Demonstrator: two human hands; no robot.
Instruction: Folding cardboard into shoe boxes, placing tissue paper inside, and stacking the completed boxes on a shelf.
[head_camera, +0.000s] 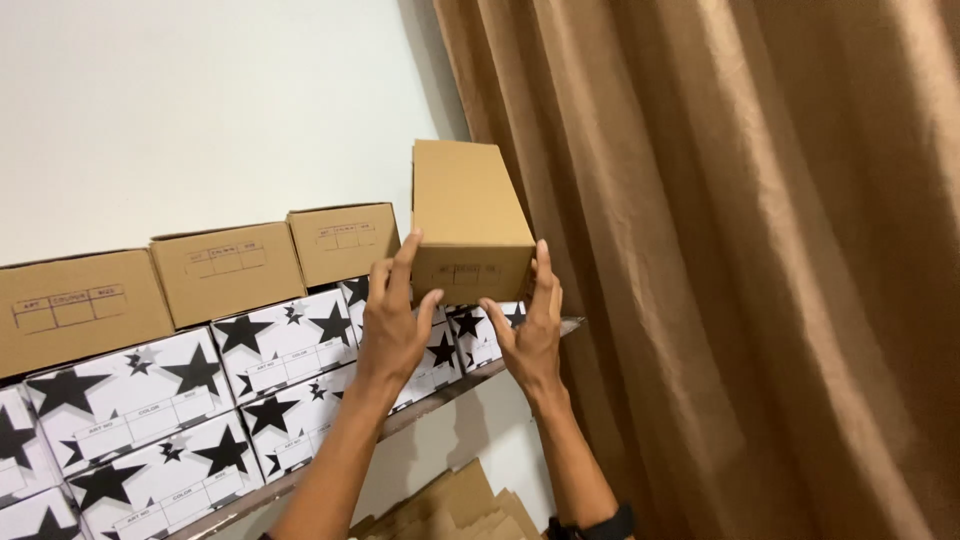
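A plain brown cardboard box (470, 215) is held up at the right end of the top row of boxes, its near end facing me. My left hand (392, 320) grips its lower left corner, fingers up along the side. My right hand (530, 330) presses the lower right corner, fingers spread upward. The box rests partly above white boxes with black stars (285, 340).
Three more brown boxes (225, 270) line the top row to the left. Star-printed white boxes fill a wooden shelf (440, 400) in stacked rows. A tan curtain (760, 260) hangs close on the right. Flattened cardboard (460, 510) lies below. White wall behind.
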